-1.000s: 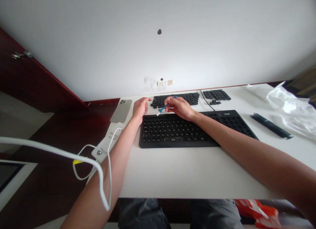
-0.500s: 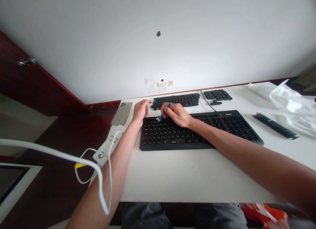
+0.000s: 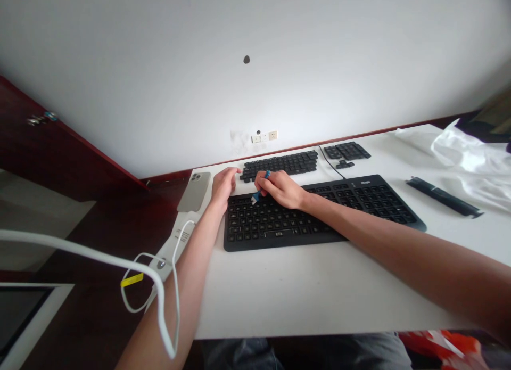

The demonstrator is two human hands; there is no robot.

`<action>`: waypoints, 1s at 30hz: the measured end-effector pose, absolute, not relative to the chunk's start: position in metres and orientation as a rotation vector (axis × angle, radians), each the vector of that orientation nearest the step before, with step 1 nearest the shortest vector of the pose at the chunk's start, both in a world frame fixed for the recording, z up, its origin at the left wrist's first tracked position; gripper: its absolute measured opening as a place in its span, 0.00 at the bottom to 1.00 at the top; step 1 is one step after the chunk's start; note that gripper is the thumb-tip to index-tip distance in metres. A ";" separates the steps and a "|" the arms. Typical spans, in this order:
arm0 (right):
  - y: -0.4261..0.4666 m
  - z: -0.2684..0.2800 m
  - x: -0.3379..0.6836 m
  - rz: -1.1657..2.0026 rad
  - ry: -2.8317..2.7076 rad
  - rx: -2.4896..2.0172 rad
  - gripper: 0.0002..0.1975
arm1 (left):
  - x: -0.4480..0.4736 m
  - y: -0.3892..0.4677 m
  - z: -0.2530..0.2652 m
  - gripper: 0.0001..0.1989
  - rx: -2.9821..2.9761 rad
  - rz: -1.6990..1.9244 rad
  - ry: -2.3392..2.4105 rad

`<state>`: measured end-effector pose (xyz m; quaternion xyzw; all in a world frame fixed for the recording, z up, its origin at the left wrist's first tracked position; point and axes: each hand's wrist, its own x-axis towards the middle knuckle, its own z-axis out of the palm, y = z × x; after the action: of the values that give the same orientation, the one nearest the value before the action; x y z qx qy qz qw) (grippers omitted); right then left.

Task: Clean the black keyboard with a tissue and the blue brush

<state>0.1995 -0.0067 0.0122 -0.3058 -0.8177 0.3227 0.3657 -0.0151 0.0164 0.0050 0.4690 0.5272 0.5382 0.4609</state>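
A black keyboard [image 3: 319, 232] lies on the white table, its key sockets bare of caps. My right hand [image 3: 281, 189] is closed round a small blue brush [image 3: 257, 196], whose pale bristles point down at the upper left rows of the keyboard. At the keyboard's top left corner rests my left hand [image 3: 223, 188], fingers stretched out and partly hidden behind the hand. Whether it grips the corner I cannot make out. Behind the keyboard the removed keycaps [image 3: 287, 164] are laid out in rows, with a smaller group of keycaps [image 3: 347, 150] to the right.
A phone [image 3: 194, 191] lies face down at the table's left edge, near a white power strip [image 3: 178, 239] with a looping white cable [image 3: 120, 262]. On the right are a long black strip [image 3: 443, 197] and crumpled white plastic [image 3: 471, 165]. A wall stands behind the table.
The view has tilted and shifted slightly. The brush tip has moved a little toward the front of the keyboard and stands more upright. My left hand stays at the keyboard's corner.
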 end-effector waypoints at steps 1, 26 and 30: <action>-0.007 0.012 0.200 0.871 -2.095 -0.761 0.18 | -0.015 0.017 0.005 0.12 1.161 1.324 1.300; -0.011 0.014 0.202 0.914 -2.231 -0.424 0.17 | -0.016 0.017 0.004 0.13 1.257 1.259 1.326; -0.011 0.013 0.202 0.936 -2.199 -0.469 0.17 | -0.015 0.016 0.006 0.13 1.249 1.264 1.340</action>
<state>0.2015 -0.0112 0.0134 -0.1807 -0.8472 0.3605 0.3460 -0.0152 0.0162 0.0056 0.5034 0.5400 0.5095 0.4421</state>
